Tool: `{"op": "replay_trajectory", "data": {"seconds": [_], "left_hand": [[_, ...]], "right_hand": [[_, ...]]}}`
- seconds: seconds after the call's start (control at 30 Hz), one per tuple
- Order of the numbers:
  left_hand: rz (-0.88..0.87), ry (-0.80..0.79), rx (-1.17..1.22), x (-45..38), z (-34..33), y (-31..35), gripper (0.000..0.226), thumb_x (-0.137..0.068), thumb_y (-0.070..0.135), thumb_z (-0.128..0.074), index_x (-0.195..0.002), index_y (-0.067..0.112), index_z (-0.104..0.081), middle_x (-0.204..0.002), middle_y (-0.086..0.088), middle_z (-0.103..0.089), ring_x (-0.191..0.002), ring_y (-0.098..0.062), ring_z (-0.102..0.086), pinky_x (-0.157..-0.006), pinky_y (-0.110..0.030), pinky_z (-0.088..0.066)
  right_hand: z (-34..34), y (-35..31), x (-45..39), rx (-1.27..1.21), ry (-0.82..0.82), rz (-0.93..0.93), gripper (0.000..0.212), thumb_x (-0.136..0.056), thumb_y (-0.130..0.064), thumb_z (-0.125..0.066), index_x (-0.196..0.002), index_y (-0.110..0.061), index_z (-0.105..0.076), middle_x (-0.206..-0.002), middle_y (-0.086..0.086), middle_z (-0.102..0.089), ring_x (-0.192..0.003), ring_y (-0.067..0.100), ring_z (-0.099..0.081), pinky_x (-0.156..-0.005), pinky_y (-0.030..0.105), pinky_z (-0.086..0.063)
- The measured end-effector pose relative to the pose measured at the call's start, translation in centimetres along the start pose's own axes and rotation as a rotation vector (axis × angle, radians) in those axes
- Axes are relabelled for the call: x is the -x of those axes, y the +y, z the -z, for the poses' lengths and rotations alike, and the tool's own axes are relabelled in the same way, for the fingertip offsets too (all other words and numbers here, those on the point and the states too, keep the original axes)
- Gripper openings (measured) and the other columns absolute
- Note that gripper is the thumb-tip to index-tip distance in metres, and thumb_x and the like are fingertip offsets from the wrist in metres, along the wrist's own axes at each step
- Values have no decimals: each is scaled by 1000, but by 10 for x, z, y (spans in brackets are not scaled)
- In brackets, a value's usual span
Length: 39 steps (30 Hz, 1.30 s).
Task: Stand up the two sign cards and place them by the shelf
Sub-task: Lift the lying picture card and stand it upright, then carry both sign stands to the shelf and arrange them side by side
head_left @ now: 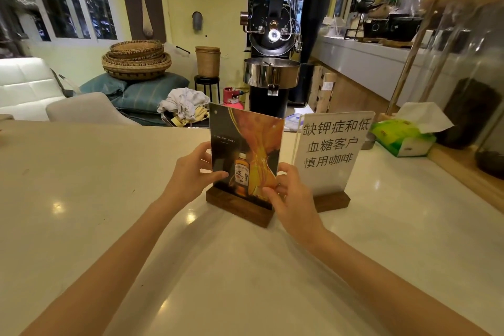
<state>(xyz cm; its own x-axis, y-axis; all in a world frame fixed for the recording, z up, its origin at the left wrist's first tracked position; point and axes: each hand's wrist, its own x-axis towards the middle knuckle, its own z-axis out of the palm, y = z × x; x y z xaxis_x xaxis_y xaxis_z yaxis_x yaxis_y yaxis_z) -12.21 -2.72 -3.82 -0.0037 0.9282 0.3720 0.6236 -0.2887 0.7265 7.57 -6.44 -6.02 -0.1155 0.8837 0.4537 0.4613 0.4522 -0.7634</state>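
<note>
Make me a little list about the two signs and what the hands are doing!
picture sign: clear acrylic sign with orange bottle picture, upright in dark wooden base
text sign: clear acrylic sign with white paper and black writing, upright in its own wooden base, to the right
left hand: gripping picture sign's left edge
right hand: gripping its lower right edge
surface: glossy cream counter
nearby: green tissue box
</note>
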Motion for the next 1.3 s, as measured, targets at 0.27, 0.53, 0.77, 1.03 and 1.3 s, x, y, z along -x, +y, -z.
{"op": "replay_trajectory", "data": {"seconds": [0.27, 0.53, 0.77, 1.03, 1.3], "left_hand": [[22, 3, 20, 10, -3, 3, 69, -73, 15, -73, -132, 17, -37, -110, -11, -61, -98, -23, -60, -79, -28, -48], [26, 23, 131, 26, -25, 18, 119, -61, 12, -82, -143, 26, 3, -147, -8, -32, -131, -22, -39, -110, -43, -36], [52, 144, 88, 29, -42, 21, 126, -53, 18, -87, -143, 24, 1, -144, -8, -33, -128, -19, -40, -97, -25, -31], [56, 160, 50, 28, -42, 16, 129, -50, 21, -88, -143, 25, 1, -143, -10, -33, -129, -22, -40, -104, -36, -35], [34, 95, 44, 9, -51, 19, 130, -49, 22, -89, -144, 24, 0, -145, -11, -33, -130, -25, -40, -107, -45, -38]], "right_hand": [[5, 1, 1, 23, -73, 53, 33, -89, -20, -52, -119, -12, -42, -108, 8, -63, -100, 19, -62, -82, 30, -55], [54, 23, 12, 22, 217, 105, 16, -83, -17, -60, -96, -22, -51, -101, -1, -58, -92, 21, -61, -75, 26, -56], [104, 57, -3, -65, 310, -272, 66, -74, -19, -72, -129, -17, -37, -119, -6, -45, -105, 13, -47, -85, 25, -41], [126, 64, -31, -228, -72, -379, 47, -77, -4, -65, -120, -19, -53, -112, 0, -61, -101, 20, -57, -82, 29, -50], [150, 74, -40, -166, -143, -388, 46, -72, -1, -69, -116, -12, -60, -102, -4, -64, -87, 10, -61, -67, 22, -52]]}}
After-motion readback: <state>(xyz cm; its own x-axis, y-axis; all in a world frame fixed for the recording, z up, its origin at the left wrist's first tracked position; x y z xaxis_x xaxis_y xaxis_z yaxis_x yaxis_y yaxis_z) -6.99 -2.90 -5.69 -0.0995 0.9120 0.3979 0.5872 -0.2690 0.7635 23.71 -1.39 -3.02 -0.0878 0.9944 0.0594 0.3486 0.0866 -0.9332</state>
